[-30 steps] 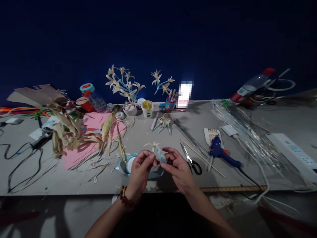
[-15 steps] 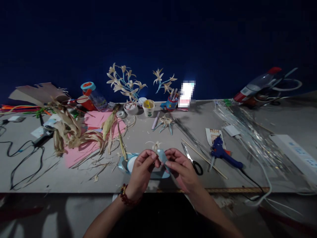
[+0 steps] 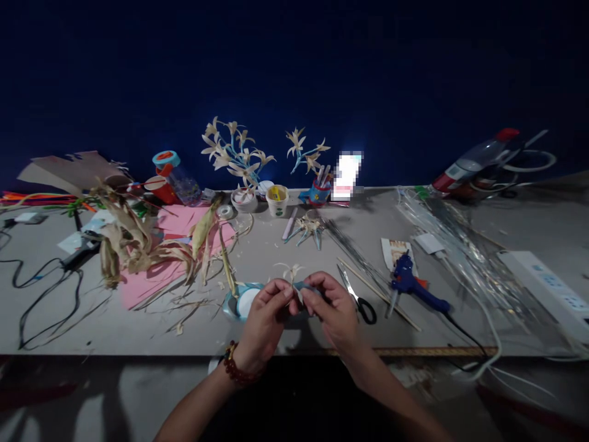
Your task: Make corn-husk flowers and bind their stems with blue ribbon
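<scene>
In front of me both hands meet near the table's front edge. A small pale flower, which looks made of dried husk, is pinched by its base in my left hand, with its petals pointing up. My right hand closes its thumb and fingers on a light-blue strip at the flower's base; the fingers hide most of it. Under my left hand lies a light-blue packet with a white round patch. Several finished small flowers on blue stems lie just beyond.
Scissors, a thin stick and a blue glue gun lie to the right, with wires behind. Dried husks cover pink paper at left. Cups and flower branches line the back.
My right hand has shifted slightly up and turned. The blue strip, upright and broad before, now lies mostly hidden between the fingers. My left hand stays nearly in place.
</scene>
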{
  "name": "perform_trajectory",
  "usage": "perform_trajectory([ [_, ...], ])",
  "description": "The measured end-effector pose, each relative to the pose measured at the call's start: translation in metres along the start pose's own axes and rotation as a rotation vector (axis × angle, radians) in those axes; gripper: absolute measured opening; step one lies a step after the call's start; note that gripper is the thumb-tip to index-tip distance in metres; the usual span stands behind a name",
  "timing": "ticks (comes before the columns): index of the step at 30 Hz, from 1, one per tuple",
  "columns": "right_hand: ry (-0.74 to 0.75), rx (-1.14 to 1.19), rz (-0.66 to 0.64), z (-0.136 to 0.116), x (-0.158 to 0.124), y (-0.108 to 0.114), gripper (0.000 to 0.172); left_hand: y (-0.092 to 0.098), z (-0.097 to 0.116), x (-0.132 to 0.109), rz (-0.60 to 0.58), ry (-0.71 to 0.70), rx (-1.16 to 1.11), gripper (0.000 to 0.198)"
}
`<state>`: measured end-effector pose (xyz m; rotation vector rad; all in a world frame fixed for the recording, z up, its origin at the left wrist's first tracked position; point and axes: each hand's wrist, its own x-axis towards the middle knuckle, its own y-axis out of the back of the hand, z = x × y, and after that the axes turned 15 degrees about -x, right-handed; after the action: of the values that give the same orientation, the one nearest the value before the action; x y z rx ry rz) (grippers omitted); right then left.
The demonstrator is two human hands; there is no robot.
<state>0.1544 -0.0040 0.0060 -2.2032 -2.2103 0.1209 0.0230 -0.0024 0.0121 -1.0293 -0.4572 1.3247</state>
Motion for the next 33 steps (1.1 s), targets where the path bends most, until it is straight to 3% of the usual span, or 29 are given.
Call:
perform_trajectory([
  [8, -0.031, 0.127, 0.056, -0.005, 0.001, -0.017, 0.028, 0.000, 0.000, -0.003, 0.010, 0.001, -0.014, 0.015],
  [23, -0.004, 0.084, 0.185, -0.004, 0.002, -0.026, 0.027, 0.000, -0.001, -0.004, 0.003, -0.036, 0.000, 0.013],
  [33, 0.008, 0.065, 0.148, -0.004, 0.003, -0.030, 0.027, 0.001, 0.000, -0.004, 0.001, -0.038, -0.004, 0.012],
])
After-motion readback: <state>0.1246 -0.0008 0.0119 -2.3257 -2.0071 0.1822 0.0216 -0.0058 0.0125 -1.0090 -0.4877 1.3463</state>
